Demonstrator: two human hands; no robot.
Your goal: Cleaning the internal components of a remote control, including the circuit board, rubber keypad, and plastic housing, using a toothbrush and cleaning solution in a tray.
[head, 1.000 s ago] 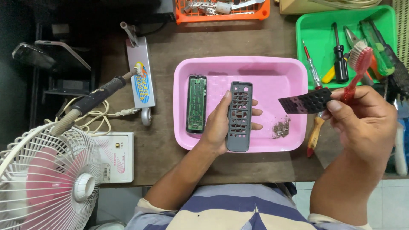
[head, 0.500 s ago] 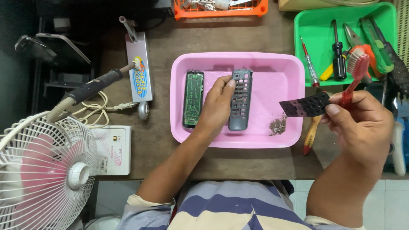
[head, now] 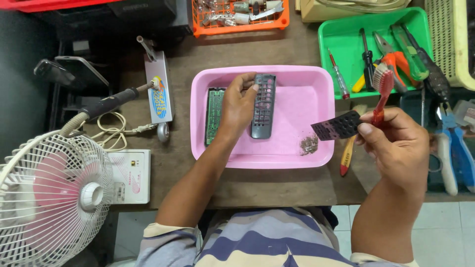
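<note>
The remote cover (head: 262, 105), a dark grey shell with rows of button holes, lies lengthwise in the pink tray (head: 297, 158), near its middle. The left hand (head: 238, 106) rests on it, fingertips curled over its top left edge and gripping it. Just left of the cover, partly under that hand, a green circuit board (head: 213, 113) lies against the tray's left wall. In the tray's lower right corner sits a small heap of screws (head: 308, 144). Right of the tray, above the table (head: 277, 185), the right hand (head: 396, 143) is closed around two things: a dark rubber keypad (head: 337, 125) that juts out over the tray's right rim, and a red toothbrush (head: 381, 89) standing upward from the fingers. Below the keypad, a red-and-yellow screwdriver (head: 346, 153) lies on the table just beside the tray. Up and right of the tray a green tray (head: 329, 37) holds screwdrivers and pliers. Behind the pink tray stands an orange basket (head: 237, 22) of small parts. Left of the tray lie a soldering iron (head: 106, 105) and its stand (head: 159, 91), and farther down left a white fan (head: 47, 198).
</note>
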